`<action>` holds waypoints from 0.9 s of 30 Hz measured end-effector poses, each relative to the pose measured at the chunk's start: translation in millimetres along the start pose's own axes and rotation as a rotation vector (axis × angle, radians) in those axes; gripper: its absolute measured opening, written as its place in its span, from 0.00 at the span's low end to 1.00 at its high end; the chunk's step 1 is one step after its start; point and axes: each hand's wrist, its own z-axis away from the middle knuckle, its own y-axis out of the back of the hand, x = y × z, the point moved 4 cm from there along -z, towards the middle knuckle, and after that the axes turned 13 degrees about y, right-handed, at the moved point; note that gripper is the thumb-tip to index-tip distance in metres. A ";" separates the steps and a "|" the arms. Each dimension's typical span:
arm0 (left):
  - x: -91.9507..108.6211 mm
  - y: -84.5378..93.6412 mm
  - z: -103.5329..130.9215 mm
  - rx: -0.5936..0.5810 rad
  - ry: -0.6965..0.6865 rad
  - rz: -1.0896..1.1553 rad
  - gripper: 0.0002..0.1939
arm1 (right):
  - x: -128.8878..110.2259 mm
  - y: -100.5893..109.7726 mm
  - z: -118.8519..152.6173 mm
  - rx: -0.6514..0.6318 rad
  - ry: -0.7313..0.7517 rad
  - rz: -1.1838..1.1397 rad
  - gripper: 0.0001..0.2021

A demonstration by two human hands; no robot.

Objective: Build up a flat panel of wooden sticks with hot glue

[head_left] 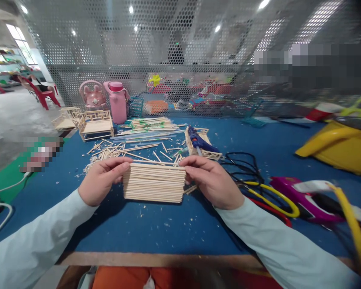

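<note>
Holds a flat stick panel (153,185) out in front with two hands, above the near middle of the blue table (132,237). Pinches the panel's top left corner between thumb and pointing finger with the left hand (100,178). Pinches the top right corner the same way with the right hand (216,180). Cannot tell about the other fingers, partly hidden. Cannot tell about any touch between the panel's bottom edge and the table. Wears pale blue sleeves (48,228).

Just past the panel, has loose sticks (138,149) in a big mess, with tiny bits of wood all around. Has a blue glue gun (198,140) there too, on top of a small stick frame (206,131), near the right hand. Further back on the left, has a little stick bench (98,125) near a pink bottle (118,104). Behind all this, has a tall metal screen (228,52) full of holes. Over on the right, has a curly black cord (242,153), a purple tool (307,204) and a big yellow thing (339,146).
</note>
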 end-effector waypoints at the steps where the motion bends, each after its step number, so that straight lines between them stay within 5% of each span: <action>1: 0.1 -0.1 0.2 0.002 0.005 0.008 0.15 | 1.9 0.4 0.1 0.014 -0.037 -0.053 0.07; 6: -0.3 0.3 1.8 0.012 0.027 0.026 0.15 | 4.9 0.7 0.5 0.038 -0.117 -0.132 0.09; 27: -0.7 -3.2 -2.4 -0.051 0.099 0.145 0.18 | -5.7 3.1 -2.1 0.028 0.064 0.133 0.05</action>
